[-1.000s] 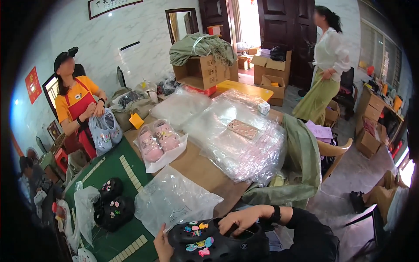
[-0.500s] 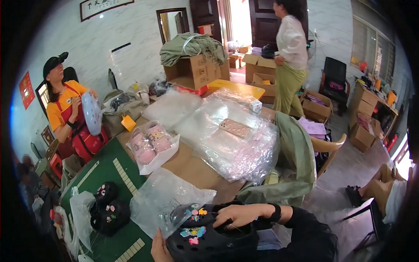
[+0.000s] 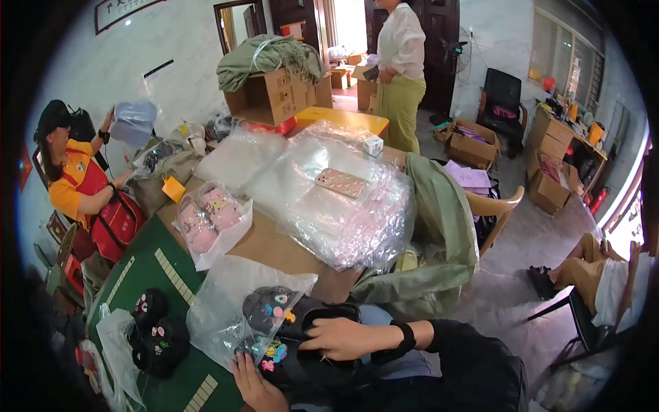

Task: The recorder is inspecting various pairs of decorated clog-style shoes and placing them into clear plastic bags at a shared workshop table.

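A pair of black clogs point(image 3: 309, 367) with colourful charms lies in front of me at the table's near edge. Their toes are inside a clear plastic bag point(image 3: 223, 309). My right hand point(image 3: 353, 340) grips the clogs, its fingers reaching into a foot opening and partly hidden there. At the bag's mouth, beside the nearer clog's toe, my left hand point(image 3: 257, 384) holds the film with its fingertips. Another pair of black clogs point(image 3: 161, 336) with charms sits on the green mat to the left, next to a crumpled clear bag point(image 3: 118, 343).
Bagged pink clogs point(image 3: 213, 216) lie farther off. Clear bags point(image 3: 302, 185) spread across the table, with a patterned phone point(image 3: 340, 182) on top. Green cloth point(image 3: 443, 226) drapes the right edge. A co-worker point(image 3: 86, 178) holds a bluish bagged item at left; another person point(image 3: 401, 69) stands behind the table.
The black clogs' toes have gone deeper into the clear bag. The co-worker at left has lifted the bluish item away from the body. The view has shifted a little to the right.
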{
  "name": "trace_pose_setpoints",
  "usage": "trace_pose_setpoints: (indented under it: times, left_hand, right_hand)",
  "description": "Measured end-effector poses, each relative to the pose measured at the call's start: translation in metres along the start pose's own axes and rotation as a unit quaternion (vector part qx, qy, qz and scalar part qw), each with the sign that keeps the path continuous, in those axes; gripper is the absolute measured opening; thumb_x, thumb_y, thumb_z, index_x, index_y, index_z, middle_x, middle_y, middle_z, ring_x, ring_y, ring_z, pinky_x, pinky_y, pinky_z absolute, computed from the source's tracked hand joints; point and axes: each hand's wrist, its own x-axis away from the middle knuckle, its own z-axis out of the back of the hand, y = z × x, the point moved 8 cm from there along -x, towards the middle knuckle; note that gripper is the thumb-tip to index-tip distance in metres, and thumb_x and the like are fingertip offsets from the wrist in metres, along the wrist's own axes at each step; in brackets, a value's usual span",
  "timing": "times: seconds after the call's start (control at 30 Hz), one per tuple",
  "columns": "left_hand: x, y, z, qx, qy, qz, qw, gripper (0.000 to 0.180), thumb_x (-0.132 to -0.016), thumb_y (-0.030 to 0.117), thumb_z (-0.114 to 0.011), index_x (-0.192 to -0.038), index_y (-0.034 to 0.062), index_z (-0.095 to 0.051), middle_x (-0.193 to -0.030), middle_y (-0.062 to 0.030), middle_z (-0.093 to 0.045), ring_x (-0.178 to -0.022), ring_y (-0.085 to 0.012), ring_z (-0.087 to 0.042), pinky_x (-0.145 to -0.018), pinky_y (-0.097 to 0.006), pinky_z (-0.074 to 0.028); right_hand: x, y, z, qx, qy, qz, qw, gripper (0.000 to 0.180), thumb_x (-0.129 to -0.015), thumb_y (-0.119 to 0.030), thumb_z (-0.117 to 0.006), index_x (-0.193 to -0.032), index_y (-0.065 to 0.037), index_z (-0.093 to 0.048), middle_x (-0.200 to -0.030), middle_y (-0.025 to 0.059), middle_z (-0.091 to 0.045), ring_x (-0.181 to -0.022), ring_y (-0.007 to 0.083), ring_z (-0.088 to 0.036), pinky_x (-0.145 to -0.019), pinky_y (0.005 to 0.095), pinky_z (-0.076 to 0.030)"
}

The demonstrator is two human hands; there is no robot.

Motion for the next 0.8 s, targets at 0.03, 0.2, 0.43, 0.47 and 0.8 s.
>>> trace_pose_setpoints:
  times: [0.03,0.2,0.43,0.47,0.8]
  left_hand:
    - [0.001,0.000,-0.001,-0.004,-0.006,0.007,1.000,0.031,-0.093,0.001,-0.044,-0.122,-0.0024,-0.057,-0.125,-0.0231,-0.056,-0.118,-0.0397,-0.051,-0.100,-0.043,-0.040]
    - [0.006,-0.004,-0.013,-0.028,-0.025,0.045,0.998,0.038,-0.085,0.001,-0.048,-0.122,-0.0042,-0.055,-0.126,-0.0227,-0.055,-0.119,-0.0430,-0.049,-0.101,-0.048,-0.039]
    - [0.001,0.006,-0.029,-0.026,-0.039,-0.004,0.999,0.034,-0.088,0.001,-0.052,-0.122,-0.0007,-0.057,-0.127,-0.0172,-0.057,-0.122,-0.0433,-0.047,-0.101,-0.050,-0.036]
    - [-0.002,0.005,-0.028,-0.009,-0.025,-0.003,1.000,0.033,-0.088,0.000,-0.052,-0.120,0.0002,-0.059,-0.126,-0.0158,-0.058,-0.122,-0.0435,-0.047,-0.102,-0.052,-0.035]
    - [0.009,0.040,-0.037,0.091,-0.088,-0.082,0.989,0.033,-0.083,0.000,-0.055,-0.116,0.0022,-0.061,-0.129,-0.0138,-0.056,-0.125,-0.0433,-0.044,-0.103,-0.058,-0.032]
  right_hand:
    - [0.000,0.000,0.001,0.007,0.021,0.003,1.000,0.048,-0.071,-0.011,-0.066,-0.118,-0.008,-0.058,-0.090,0.0093,-0.055,-0.090,0.0292,-0.051,-0.074,0.0396,-0.047]
    - [0.002,0.010,0.002,0.046,0.077,-0.067,0.994,0.047,-0.070,-0.010,-0.066,-0.117,-0.007,-0.060,-0.089,0.0083,-0.056,-0.088,0.0281,-0.052,-0.076,0.0385,-0.047]
    - [-0.001,0.000,-0.006,0.100,0.070,-0.058,0.991,0.046,-0.069,-0.008,-0.066,-0.114,-0.008,-0.061,-0.091,0.0066,-0.058,-0.087,0.0265,-0.055,-0.071,0.0356,-0.050]
    - [-0.002,0.000,-0.008,0.102,0.065,-0.060,0.991,0.047,-0.068,-0.008,-0.067,-0.115,-0.008,-0.060,-0.093,0.0081,-0.059,-0.087,0.0270,-0.055,-0.071,0.0361,-0.050]
    - [-0.021,0.010,-0.010,0.116,0.163,-0.059,0.978,0.044,-0.065,-0.006,-0.067,-0.108,-0.004,-0.062,-0.096,0.0152,-0.059,-0.085,0.0361,-0.055,-0.072,0.0435,-0.049]
